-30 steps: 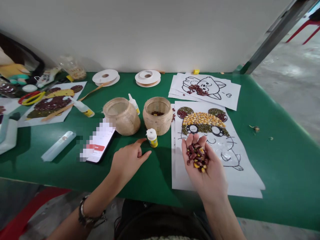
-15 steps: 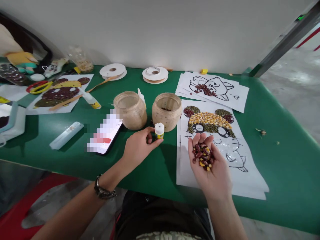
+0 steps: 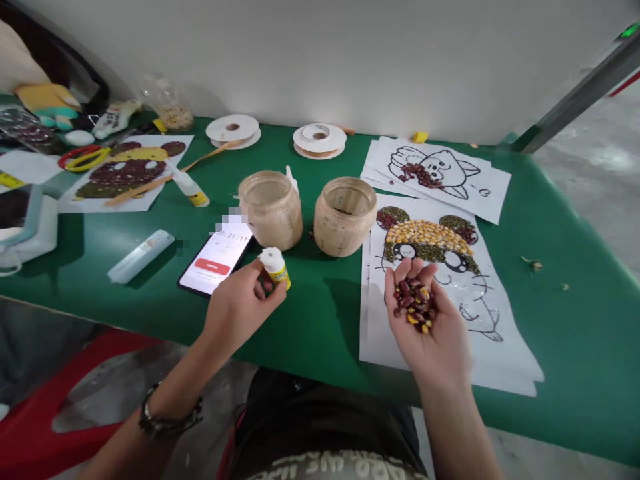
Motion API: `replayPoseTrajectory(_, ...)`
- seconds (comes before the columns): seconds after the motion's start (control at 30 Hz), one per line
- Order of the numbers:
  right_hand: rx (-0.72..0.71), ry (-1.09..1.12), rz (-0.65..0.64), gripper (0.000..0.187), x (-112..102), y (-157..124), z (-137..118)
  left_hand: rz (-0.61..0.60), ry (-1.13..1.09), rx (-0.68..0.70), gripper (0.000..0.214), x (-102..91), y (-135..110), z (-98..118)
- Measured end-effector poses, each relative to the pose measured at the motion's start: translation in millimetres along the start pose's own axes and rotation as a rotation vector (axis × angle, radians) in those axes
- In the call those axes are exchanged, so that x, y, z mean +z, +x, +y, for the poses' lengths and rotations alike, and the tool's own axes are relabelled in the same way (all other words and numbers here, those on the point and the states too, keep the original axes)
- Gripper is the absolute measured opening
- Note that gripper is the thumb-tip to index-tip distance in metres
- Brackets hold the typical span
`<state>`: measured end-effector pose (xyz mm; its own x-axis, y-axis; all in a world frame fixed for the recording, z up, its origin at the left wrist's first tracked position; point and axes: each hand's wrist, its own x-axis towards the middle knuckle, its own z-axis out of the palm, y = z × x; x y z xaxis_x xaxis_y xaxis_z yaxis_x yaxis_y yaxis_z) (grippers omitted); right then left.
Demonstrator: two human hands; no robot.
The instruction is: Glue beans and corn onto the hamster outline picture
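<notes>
My left hand (image 3: 240,307) is closed round a small white glue bottle with a yellow label (image 3: 275,265), lifted off the green table (image 3: 320,313) near a phone (image 3: 216,257). My right hand (image 3: 425,323) is cupped palm up over a mouse drawing sheet (image 3: 435,267) and holds a pile of red beans with a few corn kernels (image 3: 413,305). The drawing's hat is filled with corn, green and red seeds. Two woven-looking jars (image 3: 271,208) (image 3: 345,215) stand just behind the hands.
A second drawing with red beans (image 3: 435,175) lies at the back right. Two tape rolls (image 3: 233,129) (image 3: 319,139) sit by the wall. At left are a finished seed picture (image 3: 125,173), another glue bottle (image 3: 189,185), a clear tube (image 3: 141,255) and scissors (image 3: 83,159).
My left hand reached to the small glue bottle by the jars, took hold of it and carried it leftward toward the phone. My right hand stayed cupped with the beans.
</notes>
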<state>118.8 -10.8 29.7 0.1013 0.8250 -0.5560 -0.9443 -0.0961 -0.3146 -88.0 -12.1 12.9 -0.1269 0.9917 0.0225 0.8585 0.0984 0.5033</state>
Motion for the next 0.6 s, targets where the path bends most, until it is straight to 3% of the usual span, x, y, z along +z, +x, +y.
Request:
replayPoseTrajectory(0.23,-0.019,-0.016,-0.035,0.036,-4,-2,3,-0.077,0.090,0.086,0.014,9.9,2,18)
replayPoseTrajectory(0.4,-0.006,0.008,0.093,0.040,3,-8,6,-0.132,0.166,0.131,0.016,15.5,5,25)
replayPoseTrajectory(0.5,-0.016,0.016,0.134,0.042,5,-10,5,-0.194,0.170,0.163,0.017,7.8,3,22)
replayPoseTrajectory(0.6,-0.013,0.025,0.161,0.042,5,-11,1,-0.208,0.147,0.180,0.022,-14.6,0,16)
